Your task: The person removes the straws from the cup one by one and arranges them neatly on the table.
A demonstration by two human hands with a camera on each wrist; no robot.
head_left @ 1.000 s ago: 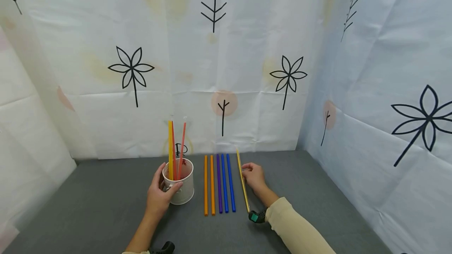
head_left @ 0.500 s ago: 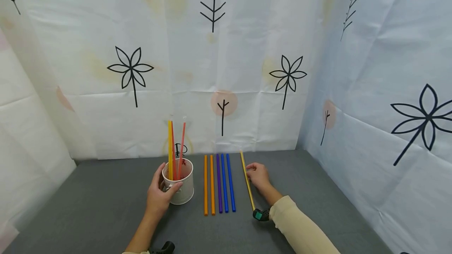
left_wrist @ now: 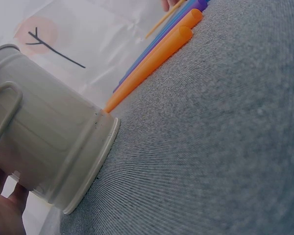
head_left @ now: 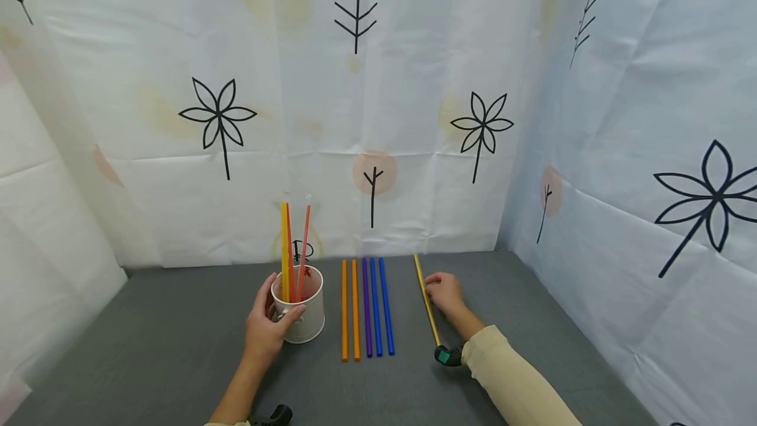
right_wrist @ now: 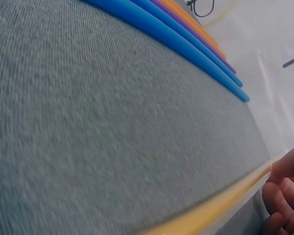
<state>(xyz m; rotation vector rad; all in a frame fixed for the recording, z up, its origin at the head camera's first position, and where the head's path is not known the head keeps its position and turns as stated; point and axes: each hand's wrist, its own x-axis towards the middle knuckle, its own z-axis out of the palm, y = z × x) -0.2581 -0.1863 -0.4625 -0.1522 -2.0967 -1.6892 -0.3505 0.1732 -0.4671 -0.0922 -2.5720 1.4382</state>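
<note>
A white mug (head_left: 312,321) stands upright on the left, with yellow (head_left: 285,248) and red straws (head_left: 305,242) leaning inside it. My left hand (head_left: 267,334) grips its near left side, thumb across the front; in the left wrist view the mug (left_wrist: 54,127) shows its handle, and its base is at the cloth. On the right, my right hand (head_left: 447,296) pinches a yellow straw (head_left: 426,300) partway along. Close up in the right wrist view, thumb and finger hold that straw (right_wrist: 215,210) by a clear wrapper edge, low over the table.
Between mug and right hand, two orange straws (head_left: 345,321), one purple straw (head_left: 368,321) and two blue straws (head_left: 387,321) lie side by side on the grey cloth table (head_left: 177,347). A white patterned curtain (head_left: 408,84) closes off the back and sides.
My right hand has slid right with the yellow straw, widening the gap to the blue straws; the straw's tilt has grown slightly. The left hand and mug stay put.
</note>
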